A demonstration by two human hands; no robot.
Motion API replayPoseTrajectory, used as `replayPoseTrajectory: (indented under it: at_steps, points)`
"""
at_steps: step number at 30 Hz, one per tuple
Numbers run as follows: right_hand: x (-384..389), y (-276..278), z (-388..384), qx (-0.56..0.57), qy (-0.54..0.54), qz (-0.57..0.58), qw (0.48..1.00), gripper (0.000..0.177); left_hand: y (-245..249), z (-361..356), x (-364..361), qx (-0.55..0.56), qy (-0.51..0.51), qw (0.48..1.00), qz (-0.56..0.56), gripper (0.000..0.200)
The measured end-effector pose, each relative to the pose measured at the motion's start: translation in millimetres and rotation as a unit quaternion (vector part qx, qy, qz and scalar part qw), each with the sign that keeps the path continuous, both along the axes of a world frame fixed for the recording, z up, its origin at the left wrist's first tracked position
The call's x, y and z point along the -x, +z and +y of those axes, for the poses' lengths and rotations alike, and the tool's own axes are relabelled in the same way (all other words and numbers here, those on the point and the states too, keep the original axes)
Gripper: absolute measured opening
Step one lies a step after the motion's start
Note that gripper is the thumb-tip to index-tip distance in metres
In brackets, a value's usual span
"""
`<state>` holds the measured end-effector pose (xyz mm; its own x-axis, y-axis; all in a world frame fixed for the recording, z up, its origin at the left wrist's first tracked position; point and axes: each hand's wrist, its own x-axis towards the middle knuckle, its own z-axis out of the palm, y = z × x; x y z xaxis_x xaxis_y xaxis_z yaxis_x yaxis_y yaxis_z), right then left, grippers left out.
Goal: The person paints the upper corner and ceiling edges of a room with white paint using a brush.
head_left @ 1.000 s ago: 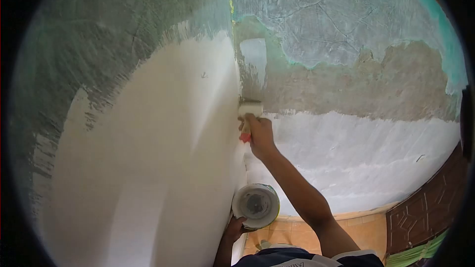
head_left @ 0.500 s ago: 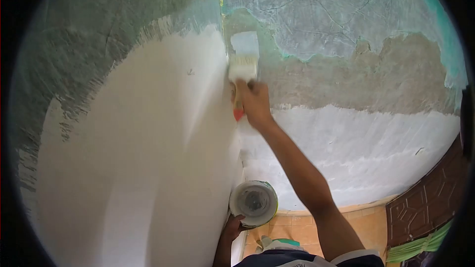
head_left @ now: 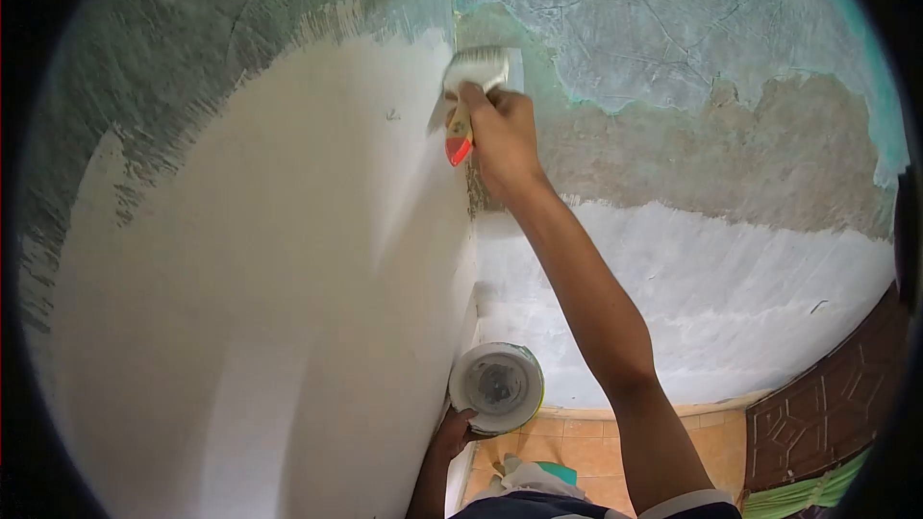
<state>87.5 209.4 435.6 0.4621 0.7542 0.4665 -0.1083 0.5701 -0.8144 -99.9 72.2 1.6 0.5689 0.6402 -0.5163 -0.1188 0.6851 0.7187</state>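
My right hand (head_left: 502,135) grips a wide paintbrush (head_left: 478,72) by its handle, whose end is red. The pale bristles point up and lie against the wall beside the corner, over a patch of fresh white paint (head_left: 516,67). Lower down, my left hand (head_left: 454,432) holds a paint bucket (head_left: 497,386) by its rim, close to the left wall. Its round opening faces me, with greyish-white paint on the inside. The left fingers are partly hidden by the bucket.
The left wall (head_left: 240,231) is largely white, with bare grey-green plaster above. On the right wall, white covers the lower band (head_left: 692,298) beneath brown and teal plaster. A brown carved door (head_left: 817,404), green cloth (head_left: 808,492) and orange floor tiles (head_left: 577,447) lie below.
My right hand has moved up the wall with the paintbrush, over the white patch near the corner. The view has shifted slightly. My left hand still holds the bucket.
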Motion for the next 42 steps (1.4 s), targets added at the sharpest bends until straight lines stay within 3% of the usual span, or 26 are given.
replayPoseTrajectory:
  at_steps: [1, 3, 7, 10, 12, 16, 18, 23, 26, 31, 35, 36, 39, 42]
  points:
    - [-0.1, 5.3, 1.0, -0.001, -0.028, -0.049, 0.998, 0.029, -3.0, 1.2, -0.3, 0.0, 0.0, 1.0, 0.0, 0.059]
    - [-2.0, -5.7, 0.0, -0.002, -0.005, -0.036, 0.999, 0.031, -12.1, 2.1, 0.3, -0.002, 0.002, 1.0, -0.012, 0.062]
    - [-15.3, -88.1, -4.2, 0.082, -0.007, -0.034, 0.996, 0.031, -9.1, 0.6, 2.4, -0.003, -0.013, 0.999, -0.033, 0.062]
    - [-13.3, -146.6, -18.0, 0.107, 0.011, 0.016, 0.994, 0.03, -2.2, -1.0, 1.2, 0.016, -0.001, 1.0, -0.012, 0.061]
    - [-8.0, -161.2, -31.8, 0.175, 0.064, 0.134, 0.973, 0.031, 3.7, -2.8, 2.4, -0.014, -0.008, 1.0, -0.022, 0.06]
    - [-19.8, -128.9, -21.1, 0.124, 0.084, 0.195, 0.969, 0.024, 11.1, -2.9, 2.0, 0.01, -0.011, 1.0, -0.01, 0.058]
    - [-30.9, -86.7, -5.4, 0.104, 0.099, 0.155, 0.977, 0.023, -6.8, 1.8, 1.9, 0.017, -0.001, 1.0, -0.016, 0.057]
    - [-7.2, 8.4, -6.8, 0.009, 0.065, -0.004, 0.998, 0.031, 6.3, -1.9, 1.0, 0.023, 0.014, 1.0, 0.001, 0.057]
    - [-14.1, -6.9, 3.4, 0.013, 0.009, -0.064, 0.998, 0.033, 9.4, -3.9, 2.8, 0.009, 0.025, 1.0, 0.01, 0.055]
    - [-23.5, -116.9, -4.8, 0.083, -0.045, -0.101, 0.99, 0.035, 16.3, -4.8, 1.4, 0.006, 0.012, 1.0, 0.012, 0.055]
    - [-22.3, -193.0, -28.2, 0.168, 0.029, -0.001, 0.985, 0.031, 10.6, -5.7, 2.6, 0.007, 0.017, 1.0, 0.01, 0.055]
    - [-19.0, -194.3, -34.6, 0.208, 0.058, 0.045, 0.975, 0.029, 10.3, -4.7, 3.1, 0.009, 0.009, 1.0, 0.011, 0.054]
    - [-19.1, -177.7, -30.9, 0.181, 0.085, 0.106, 0.974, 0.031, 7.1, -2.1, 1.7, 0.015, 0.0, 1.0, 0.009, 0.054]
    - [-33.6, -106.8, -9.9, 0.098, 0.117, 0.078, 0.985, 0.032, 5.2, -4.5, 2.1, 0.019, 0.003, 1.0, 0.012, 0.054]
